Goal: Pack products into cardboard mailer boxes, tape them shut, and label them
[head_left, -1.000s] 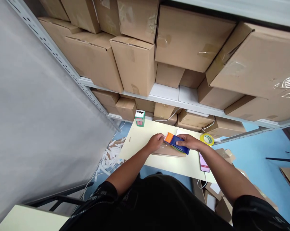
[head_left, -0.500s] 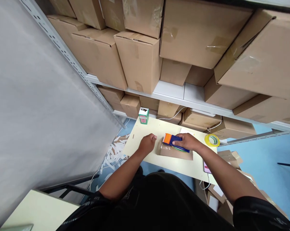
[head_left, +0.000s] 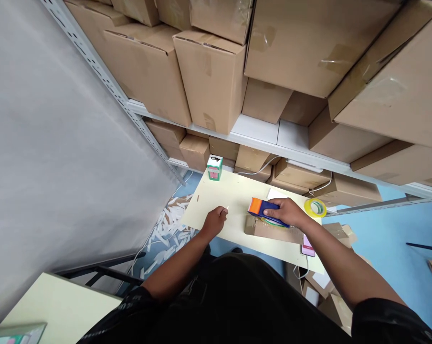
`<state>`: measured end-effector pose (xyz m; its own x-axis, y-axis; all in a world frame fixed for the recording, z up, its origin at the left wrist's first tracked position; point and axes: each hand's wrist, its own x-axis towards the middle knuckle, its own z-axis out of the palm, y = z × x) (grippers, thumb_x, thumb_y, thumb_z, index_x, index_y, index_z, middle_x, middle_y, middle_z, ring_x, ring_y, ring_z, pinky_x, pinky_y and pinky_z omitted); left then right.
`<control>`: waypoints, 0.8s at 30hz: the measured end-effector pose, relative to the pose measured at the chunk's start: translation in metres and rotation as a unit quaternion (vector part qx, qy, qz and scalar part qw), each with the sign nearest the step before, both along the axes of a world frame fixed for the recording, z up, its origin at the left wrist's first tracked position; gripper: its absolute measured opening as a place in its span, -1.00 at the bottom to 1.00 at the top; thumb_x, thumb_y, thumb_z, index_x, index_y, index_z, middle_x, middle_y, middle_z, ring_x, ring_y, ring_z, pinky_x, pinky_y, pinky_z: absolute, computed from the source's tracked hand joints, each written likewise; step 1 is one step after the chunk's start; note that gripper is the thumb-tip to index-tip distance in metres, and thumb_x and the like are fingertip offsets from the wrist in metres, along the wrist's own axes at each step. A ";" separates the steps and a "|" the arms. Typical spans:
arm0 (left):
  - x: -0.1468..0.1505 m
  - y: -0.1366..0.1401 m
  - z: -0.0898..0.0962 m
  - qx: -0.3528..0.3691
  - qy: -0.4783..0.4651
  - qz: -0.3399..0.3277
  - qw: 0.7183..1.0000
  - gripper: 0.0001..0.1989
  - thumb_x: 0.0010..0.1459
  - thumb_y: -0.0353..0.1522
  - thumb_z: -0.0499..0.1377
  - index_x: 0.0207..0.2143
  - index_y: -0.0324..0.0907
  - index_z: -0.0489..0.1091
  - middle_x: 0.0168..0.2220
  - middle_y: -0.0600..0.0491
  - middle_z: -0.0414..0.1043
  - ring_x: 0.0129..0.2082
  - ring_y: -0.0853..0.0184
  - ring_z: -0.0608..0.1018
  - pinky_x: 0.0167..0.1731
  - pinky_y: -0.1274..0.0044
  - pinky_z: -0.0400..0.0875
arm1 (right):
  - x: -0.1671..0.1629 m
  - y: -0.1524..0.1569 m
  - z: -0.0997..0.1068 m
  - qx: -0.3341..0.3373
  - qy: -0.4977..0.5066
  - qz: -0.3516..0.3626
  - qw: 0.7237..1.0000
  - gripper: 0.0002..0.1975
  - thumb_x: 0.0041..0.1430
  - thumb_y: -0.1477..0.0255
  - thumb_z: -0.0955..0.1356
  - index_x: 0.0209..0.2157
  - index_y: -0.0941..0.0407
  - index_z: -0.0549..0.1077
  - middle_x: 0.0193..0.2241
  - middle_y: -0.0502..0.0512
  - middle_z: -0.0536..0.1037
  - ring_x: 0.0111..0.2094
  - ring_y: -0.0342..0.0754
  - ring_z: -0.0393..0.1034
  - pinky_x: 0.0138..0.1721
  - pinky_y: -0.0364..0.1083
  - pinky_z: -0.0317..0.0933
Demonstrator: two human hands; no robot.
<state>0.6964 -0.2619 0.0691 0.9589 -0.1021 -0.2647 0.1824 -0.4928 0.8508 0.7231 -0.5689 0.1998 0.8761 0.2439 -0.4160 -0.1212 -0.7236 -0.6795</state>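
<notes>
My right hand (head_left: pixel 286 212) is wrapped around a blue and orange tape dispenser (head_left: pixel 256 206), palm over its body. The dispenser rests on or just above a small cardboard box (head_left: pixel 273 232) lying on the pale yellow table (head_left: pixel 233 191). Left of the box, my left hand (head_left: pixel 215 222) is closed over the table. A tiny whitish bit sticks out by its thumb, too small to name. My right hand hides part of the dispenser and the box's top.
A green and white small box (head_left: pixel 215 168) stands at the table's far left corner. Toward the right are a yellow tape roll (head_left: pixel 315 208) and a phone (head_left: pixel 308 245). Shelves of cardboard boxes (head_left: pixel 208 81) rise behind. Paper strips (head_left: pixel 165 229) litter the floor at left.
The tape dispenser and the cardboard box have shifted right with my right hand. My left hand has drawn slightly left, widening the gap to the box. The view has tilted a little.
</notes>
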 end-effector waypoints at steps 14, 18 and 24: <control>-0.007 -0.048 -0.014 0.025 -0.019 -0.069 0.997 -0.68 0.38 -0.20 -0.01 -0.37 -0.11 0.40 -0.45 0.08 0.52 -0.40 0.28 0.55 -0.33 0.48 0.30 | -0.040 -0.045 -0.005 -0.103 0.006 -0.004 0.995 -0.50 0.08 -0.08 0.44 -0.12 -0.02 0.66 -0.32 0.00 0.69 -0.32 0.03 0.55 -0.31 -0.09 0.31; -0.011 -0.059 -0.033 0.068 -0.026 -0.099 0.992 -0.68 0.41 -0.22 -0.03 -0.35 -0.11 0.39 -0.41 0.05 0.52 -0.36 0.26 0.54 -0.34 0.48 0.28 | -0.041 -0.043 -0.008 -0.104 0.000 0.003 0.995 -0.52 0.10 -0.07 0.43 -0.16 0.00 0.67 -0.37 0.00 0.67 -0.34 0.02 0.53 -0.33 -0.11 0.27; -0.024 -0.086 -0.047 0.131 -0.031 -0.177 0.975 -0.66 0.45 -0.23 -0.10 -0.19 -0.13 0.42 -0.24 -0.03 0.54 -0.24 0.21 0.56 -0.25 0.44 0.36 | -0.043 -0.040 -0.004 -0.112 0.004 0.012 0.994 -0.52 0.10 -0.05 0.43 -0.12 -0.01 0.67 -0.34 0.01 0.68 -0.34 0.02 0.53 -0.33 -0.11 0.26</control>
